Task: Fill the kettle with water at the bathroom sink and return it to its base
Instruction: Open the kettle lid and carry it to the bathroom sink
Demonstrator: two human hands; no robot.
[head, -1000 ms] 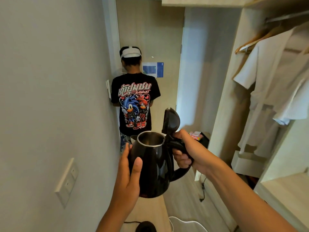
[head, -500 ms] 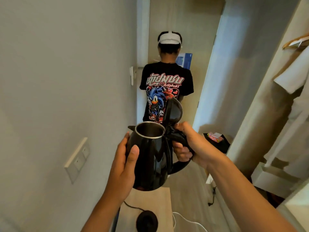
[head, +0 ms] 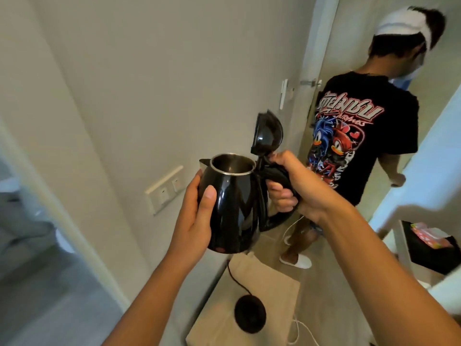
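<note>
Holding the black kettle [head: 232,208] up in front of me with both hands, I have it well above the low wooden table [head: 274,290] where its round black base [head: 250,313] sits with a thin dark cord [head: 234,275] running from it. My right hand [head: 296,186] is clenched around the handle [head: 277,176], fingers curled under it and thumb up near the hinge. My left hand [head: 197,218] is pressed flat against the kettle's side, thumb lying across the glossy body and fingers wrapped behind it. The lid [head: 267,134] stands flipped open, nearly upright above the handle, and the steel rim of the mouth [head: 233,164] shows; I cannot tell whether any water is inside. The kettle is roughly upright, spout pointing away to the left.

Beside the kettle on the pale wall is a switch plate [head: 164,189]. To the left a doorway [head: 37,221] opens onto a dim, blurred room. Ahead on the right another person in a black printed T-shirt [head: 361,136] stands with their back to me, wearing white slippers [head: 296,260] and a white headband, near a door handle [head: 309,83]. A white cable [head: 299,330] trails beside the table.
</note>
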